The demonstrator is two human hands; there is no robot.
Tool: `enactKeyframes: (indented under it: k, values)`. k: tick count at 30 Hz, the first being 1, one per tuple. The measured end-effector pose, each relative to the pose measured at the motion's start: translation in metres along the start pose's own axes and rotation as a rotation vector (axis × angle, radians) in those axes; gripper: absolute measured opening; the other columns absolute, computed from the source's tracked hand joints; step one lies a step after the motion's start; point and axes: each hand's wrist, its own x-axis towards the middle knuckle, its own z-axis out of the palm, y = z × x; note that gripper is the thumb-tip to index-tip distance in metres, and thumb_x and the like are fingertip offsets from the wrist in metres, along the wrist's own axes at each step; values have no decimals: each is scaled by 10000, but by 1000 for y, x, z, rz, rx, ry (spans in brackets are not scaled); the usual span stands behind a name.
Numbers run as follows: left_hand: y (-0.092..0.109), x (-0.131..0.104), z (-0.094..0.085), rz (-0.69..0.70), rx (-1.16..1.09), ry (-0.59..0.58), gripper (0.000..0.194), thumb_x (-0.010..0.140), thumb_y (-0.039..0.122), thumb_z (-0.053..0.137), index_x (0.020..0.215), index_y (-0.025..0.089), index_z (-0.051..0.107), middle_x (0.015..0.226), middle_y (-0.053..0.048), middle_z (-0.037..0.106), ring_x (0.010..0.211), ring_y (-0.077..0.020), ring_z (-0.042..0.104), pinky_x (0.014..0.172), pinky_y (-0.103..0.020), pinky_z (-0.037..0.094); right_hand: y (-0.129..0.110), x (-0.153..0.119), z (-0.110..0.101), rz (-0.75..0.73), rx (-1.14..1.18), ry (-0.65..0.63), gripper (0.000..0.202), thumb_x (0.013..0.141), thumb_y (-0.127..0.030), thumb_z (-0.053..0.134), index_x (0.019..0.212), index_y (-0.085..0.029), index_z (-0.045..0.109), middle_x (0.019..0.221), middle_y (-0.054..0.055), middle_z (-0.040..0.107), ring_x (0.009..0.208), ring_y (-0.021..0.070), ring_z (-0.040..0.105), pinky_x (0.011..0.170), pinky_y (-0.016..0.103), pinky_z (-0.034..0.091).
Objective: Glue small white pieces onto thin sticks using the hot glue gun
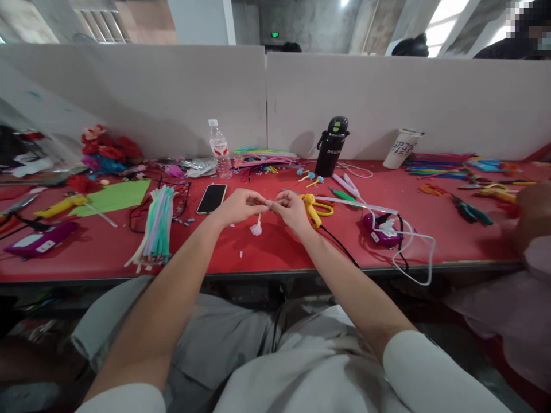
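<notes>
- Pink bit (240, 254) lies nearest you;
- flower (256, 229) shows just below your left hand (243, 205);
- your right hand (293, 207) meets it, fingertips pinched; I cannot tell on what;
- glue gun (311, 211) crowds your right hand; phone (212, 198) lies left;
- bottle (220, 150), flask (331, 148) stand behind

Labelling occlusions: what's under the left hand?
Below the left hand, a pale pink flower-like piece with a short stem shows against the red tabletop. The hand hides the tabletop behind it; I can't tell whether it holds the stem.
</notes>
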Motion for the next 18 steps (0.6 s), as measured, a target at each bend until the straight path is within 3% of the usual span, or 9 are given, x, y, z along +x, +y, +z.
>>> enactKeyframes:
  k: [7, 12, 18]
  values:
    - [-4, 2, 5, 25, -37, 53, 283, 701, 341, 779, 904, 148, 742, 901, -82, 764, 864, -208, 713, 870, -342, 554, -1, -1, 0, 127, 127, -31, 444, 621, -455, 842, 797, -214, 513, 606, -30, 639, 560, 120, 613, 577, 244, 476]
    - [-4, 2, 4, 59, 23, 70, 290, 734, 357, 751, 951, 165, 767, 929, -69, 769, 888, -210, 710, 851, -311, 550, -3, -2, -1, 187, 159, -51, 413, 645, -488, 823, 780, -200, 559, 707, 14, 693, 603, 122, 637, 618, 252, 505]
    - [-2, 1, 0, 25, 92, 147, 221, 736, 329, 736, 884, 174, 787, 854, -69, 771, 811, -207, 710, 780, -295, 553, -3, -3, 0, 155, 160, -81, 381, 641, -450, 828, 848, -186, 646, 716, -5, 669, 637, 107, 601, 648, 243, 486]
